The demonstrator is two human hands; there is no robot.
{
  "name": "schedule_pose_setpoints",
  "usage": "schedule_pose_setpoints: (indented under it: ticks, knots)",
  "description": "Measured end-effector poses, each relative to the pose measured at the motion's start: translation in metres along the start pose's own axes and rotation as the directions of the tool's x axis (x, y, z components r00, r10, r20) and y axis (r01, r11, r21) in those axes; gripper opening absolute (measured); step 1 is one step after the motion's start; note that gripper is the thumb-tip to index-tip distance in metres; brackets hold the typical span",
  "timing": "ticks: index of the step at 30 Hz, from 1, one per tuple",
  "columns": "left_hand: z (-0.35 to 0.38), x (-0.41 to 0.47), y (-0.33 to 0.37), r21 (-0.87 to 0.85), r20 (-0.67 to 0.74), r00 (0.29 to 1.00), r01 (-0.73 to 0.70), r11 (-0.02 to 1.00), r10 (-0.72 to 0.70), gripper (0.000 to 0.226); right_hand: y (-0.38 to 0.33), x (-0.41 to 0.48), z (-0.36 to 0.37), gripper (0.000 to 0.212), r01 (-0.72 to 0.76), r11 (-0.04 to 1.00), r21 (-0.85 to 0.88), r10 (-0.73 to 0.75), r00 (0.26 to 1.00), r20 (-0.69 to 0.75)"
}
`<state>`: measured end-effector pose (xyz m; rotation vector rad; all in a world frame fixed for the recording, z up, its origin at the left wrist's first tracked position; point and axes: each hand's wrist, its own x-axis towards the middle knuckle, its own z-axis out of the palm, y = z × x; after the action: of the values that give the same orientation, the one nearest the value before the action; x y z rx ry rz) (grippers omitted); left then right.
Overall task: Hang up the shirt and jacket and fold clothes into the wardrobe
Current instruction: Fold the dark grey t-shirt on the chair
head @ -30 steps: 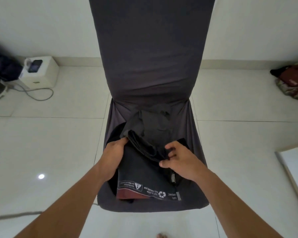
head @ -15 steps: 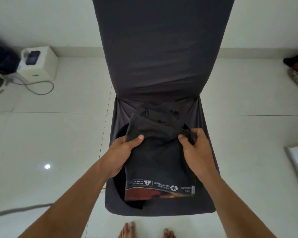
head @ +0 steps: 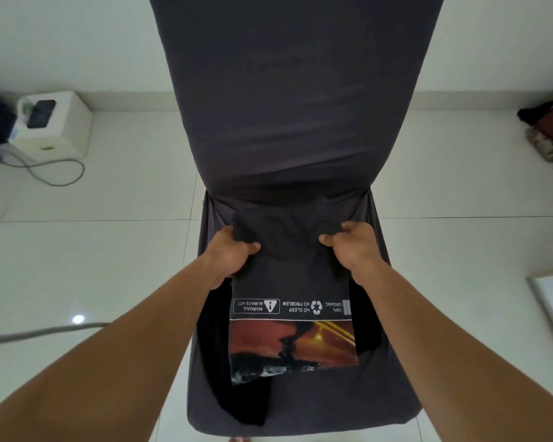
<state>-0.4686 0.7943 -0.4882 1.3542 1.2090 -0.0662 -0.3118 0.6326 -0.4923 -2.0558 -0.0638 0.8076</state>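
Clenches folded T-shirt point(head: 289, 279) in left grip point(head: 233, 255) and right grip point(head: 348, 248); risks unfolding it, dragging dark clothes point(head: 219, 362) beneath along.

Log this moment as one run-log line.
stage: folding | left hand: grips far-left edge of black printed t-shirt | right hand: grips far-right edge | t-shirt: on covered chair seat, print up

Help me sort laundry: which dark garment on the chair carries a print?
The T-shirt lying on top: it shows white text and an orange picture. The black garment beneath it looks plain.
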Motion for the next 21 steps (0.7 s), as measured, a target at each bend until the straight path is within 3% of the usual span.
schedule_pose_setpoints:
  ticks: [3,6,9,12,18,21]
  knots:
    - [0.003,0.005,-0.001,-0.008,-0.133,0.985,-0.112,0.994,0.11,0.043,-0.005,0.01,0.005,0.01,0.078,0.996,0.031,-0.075,0.993,-0.091]
    - [0.004,0.011,-0.004,0.296,-0.194,0.968,-0.096,0.95,0.158,0.064,-0.009,0.018,0.01,0.009,0.068,0.992,-0.104,-0.081,0.988,-0.131]
    - [0.01,0.007,-0.001,0.654,-0.198,0.932,-0.105,0.749,0.303,0.065,-0.004,0.023,0.016,0.041,-0.058,0.968,-0.244,0.04,0.996,-0.079]
    - [0.016,0.005,0.004,0.842,-0.065,0.887,-0.197,0.502,0.457,0.033,0.001,0.024,0.016,0.048,-0.103,0.967,-0.233,0.1,0.995,-0.024]
    - [0.032,-0.002,0.011,0.72,0.009,0.892,-0.319,0.616,0.452,0.023,-0.004,0.029,0.011,0.017,-0.15,0.988,0.019,0.151,0.988,-0.018]
    - [0.035,-0.004,0.011,0.724,0.037,0.909,-0.311,0.615,0.415,0.031,-0.011,0.021,0.013,0.029,-0.177,0.945,0.277,0.174,0.984,0.034]
